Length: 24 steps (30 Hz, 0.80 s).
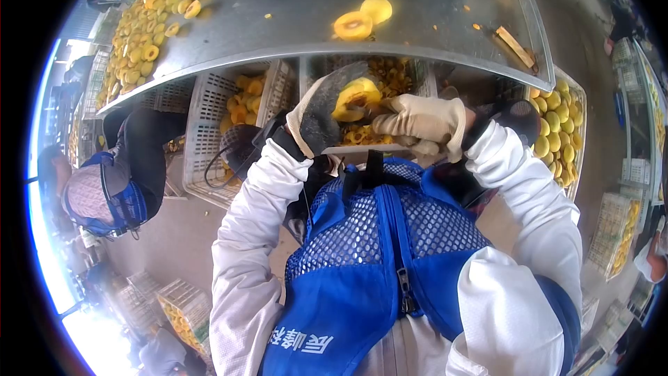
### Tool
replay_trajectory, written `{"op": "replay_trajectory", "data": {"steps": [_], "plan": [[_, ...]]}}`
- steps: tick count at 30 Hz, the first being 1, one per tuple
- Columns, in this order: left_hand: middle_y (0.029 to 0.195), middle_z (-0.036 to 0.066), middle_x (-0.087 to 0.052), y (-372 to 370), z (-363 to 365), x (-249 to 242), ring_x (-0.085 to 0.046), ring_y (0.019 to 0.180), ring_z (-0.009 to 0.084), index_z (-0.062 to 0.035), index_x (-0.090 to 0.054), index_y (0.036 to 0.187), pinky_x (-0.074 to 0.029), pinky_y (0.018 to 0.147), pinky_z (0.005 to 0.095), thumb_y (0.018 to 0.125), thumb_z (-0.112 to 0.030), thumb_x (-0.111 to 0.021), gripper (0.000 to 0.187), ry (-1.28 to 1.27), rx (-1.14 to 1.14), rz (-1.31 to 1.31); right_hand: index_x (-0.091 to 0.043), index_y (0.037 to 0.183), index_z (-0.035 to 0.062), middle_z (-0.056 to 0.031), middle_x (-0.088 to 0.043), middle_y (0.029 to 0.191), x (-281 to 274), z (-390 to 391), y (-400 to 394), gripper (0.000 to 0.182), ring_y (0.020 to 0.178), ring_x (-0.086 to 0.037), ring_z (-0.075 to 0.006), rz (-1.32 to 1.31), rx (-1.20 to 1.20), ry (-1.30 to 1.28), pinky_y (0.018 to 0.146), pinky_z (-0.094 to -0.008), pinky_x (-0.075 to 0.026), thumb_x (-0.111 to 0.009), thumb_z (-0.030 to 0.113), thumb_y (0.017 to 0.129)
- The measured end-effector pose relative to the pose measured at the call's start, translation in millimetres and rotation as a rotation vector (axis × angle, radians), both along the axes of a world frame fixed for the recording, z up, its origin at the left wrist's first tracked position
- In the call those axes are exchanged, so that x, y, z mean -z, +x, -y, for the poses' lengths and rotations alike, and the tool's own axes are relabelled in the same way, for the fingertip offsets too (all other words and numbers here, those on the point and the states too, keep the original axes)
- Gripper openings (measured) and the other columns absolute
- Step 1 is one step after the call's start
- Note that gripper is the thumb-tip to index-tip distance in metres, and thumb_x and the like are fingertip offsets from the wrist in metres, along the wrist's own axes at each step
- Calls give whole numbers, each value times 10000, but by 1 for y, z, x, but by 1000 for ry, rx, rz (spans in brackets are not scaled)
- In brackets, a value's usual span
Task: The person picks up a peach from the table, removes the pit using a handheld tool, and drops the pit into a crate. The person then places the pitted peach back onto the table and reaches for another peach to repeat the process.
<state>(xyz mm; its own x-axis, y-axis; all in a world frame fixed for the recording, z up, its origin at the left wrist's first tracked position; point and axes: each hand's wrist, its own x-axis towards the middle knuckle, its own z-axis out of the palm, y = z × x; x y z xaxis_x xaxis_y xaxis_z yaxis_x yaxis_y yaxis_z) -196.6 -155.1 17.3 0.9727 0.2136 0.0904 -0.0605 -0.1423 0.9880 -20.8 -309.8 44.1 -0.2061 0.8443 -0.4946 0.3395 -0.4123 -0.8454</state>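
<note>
My left hand (325,108), in a dark grey work glove with a pale cuff, is closed around a yellow peach half (358,97) whose cut face shows. My right hand (421,122), in a beige glove, is right against the fruit with its fingers curled in; what they grip is hidden. Both hands are in front of the metal table's edge, above a crate of yellow-orange peach pieces (362,135). On the table, beyond my hands, lie two more peach halves: one with its reddish cut face up (353,26), the other, plain yellow (376,9), touching it.
The metal table (292,17) carries a heap of peach halves (139,42) at left and a wooden stick (515,47) at right. A white crate (209,118) of fruit stands left, and a crate of whole yellow-green fruit (557,129) stands right. A co-worker (111,195) sits at left.
</note>
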Motion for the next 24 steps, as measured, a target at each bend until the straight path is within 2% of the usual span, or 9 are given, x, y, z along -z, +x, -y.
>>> {"op": "replay_trajectory", "data": {"steps": [3,5,11,12,15,19,21,22,24], "plan": [[1268,138,-616,1,0,-4,-610,1145,205,24,-500,1355,-498,1003,325,804,112,-677,585,185,-26,19,-682,1035,29,16,-587,633,15,8,4,324,572,-547,-80,-316,133,-22,562,-266,-452,-577,335,1014],[1237,139,-624,2,3,-8,-616,1127,204,28,-489,1356,-504,989,328,793,89,-711,608,245,-54,133,-691,1039,30,2,-644,733,49,10,13,309,662,-588,-73,-1252,94,-410,623,-234,-482,-605,325,1004],[1211,131,-612,8,35,11,-613,1116,217,12,-391,1421,-513,978,347,777,23,-791,758,122,-373,278,-674,1135,4,-44,-698,983,57,26,-28,286,809,-623,-61,-1254,543,-15,720,-164,-518,-607,250,1005],[1260,138,-578,11,40,8,-603,1136,225,-2,-322,1449,-508,985,354,796,25,-776,795,-65,-334,297,-569,1171,-25,24,-474,653,41,23,-32,355,432,-390,-32,-1405,663,-200,347,-137,-335,-524,304,1047],[1257,139,-576,18,35,14,-600,1146,227,4,-335,1433,-504,987,356,801,37,-760,762,129,-338,244,-560,1177,-35,16,-464,648,63,16,-23,361,391,-348,-42,-1698,368,-293,341,-135,-339,-515,301,1051],[1163,161,-623,9,22,1,-646,1044,231,37,-446,1346,-547,907,333,820,88,-699,586,392,-509,253,-570,1162,-30,29,-430,607,54,21,-25,364,360,-308,-47,-1743,620,-310,319,-171,-306,-512,311,1051],[1148,147,-648,-10,-11,3,-661,1020,232,40,-541,1247,-564,850,321,817,178,-584,454,663,-589,225,-586,1126,-28,42,-409,563,52,17,-18,359,357,-319,-54,-1103,555,-102,317,-212,-276,-519,316,1049],[1159,148,-649,-19,-24,4,-661,1024,227,32,-570,1251,-564,840,331,891,86,-572,364,102,-741,85,-599,1094,-23,47,-393,532,37,15,-17,359,354,-336,-64,-824,571,-66,323,-242,-259,-523,324,1045],[1090,118,-684,-66,-87,21,-678,971,217,27,-589,1265,-575,834,337,1009,-198,-552,343,200,-917,16,-590,1010,28,53,-416,554,36,19,-18,303,388,-344,-59,-709,617,-13,365,-237,-249,-542,327,1029]]}}
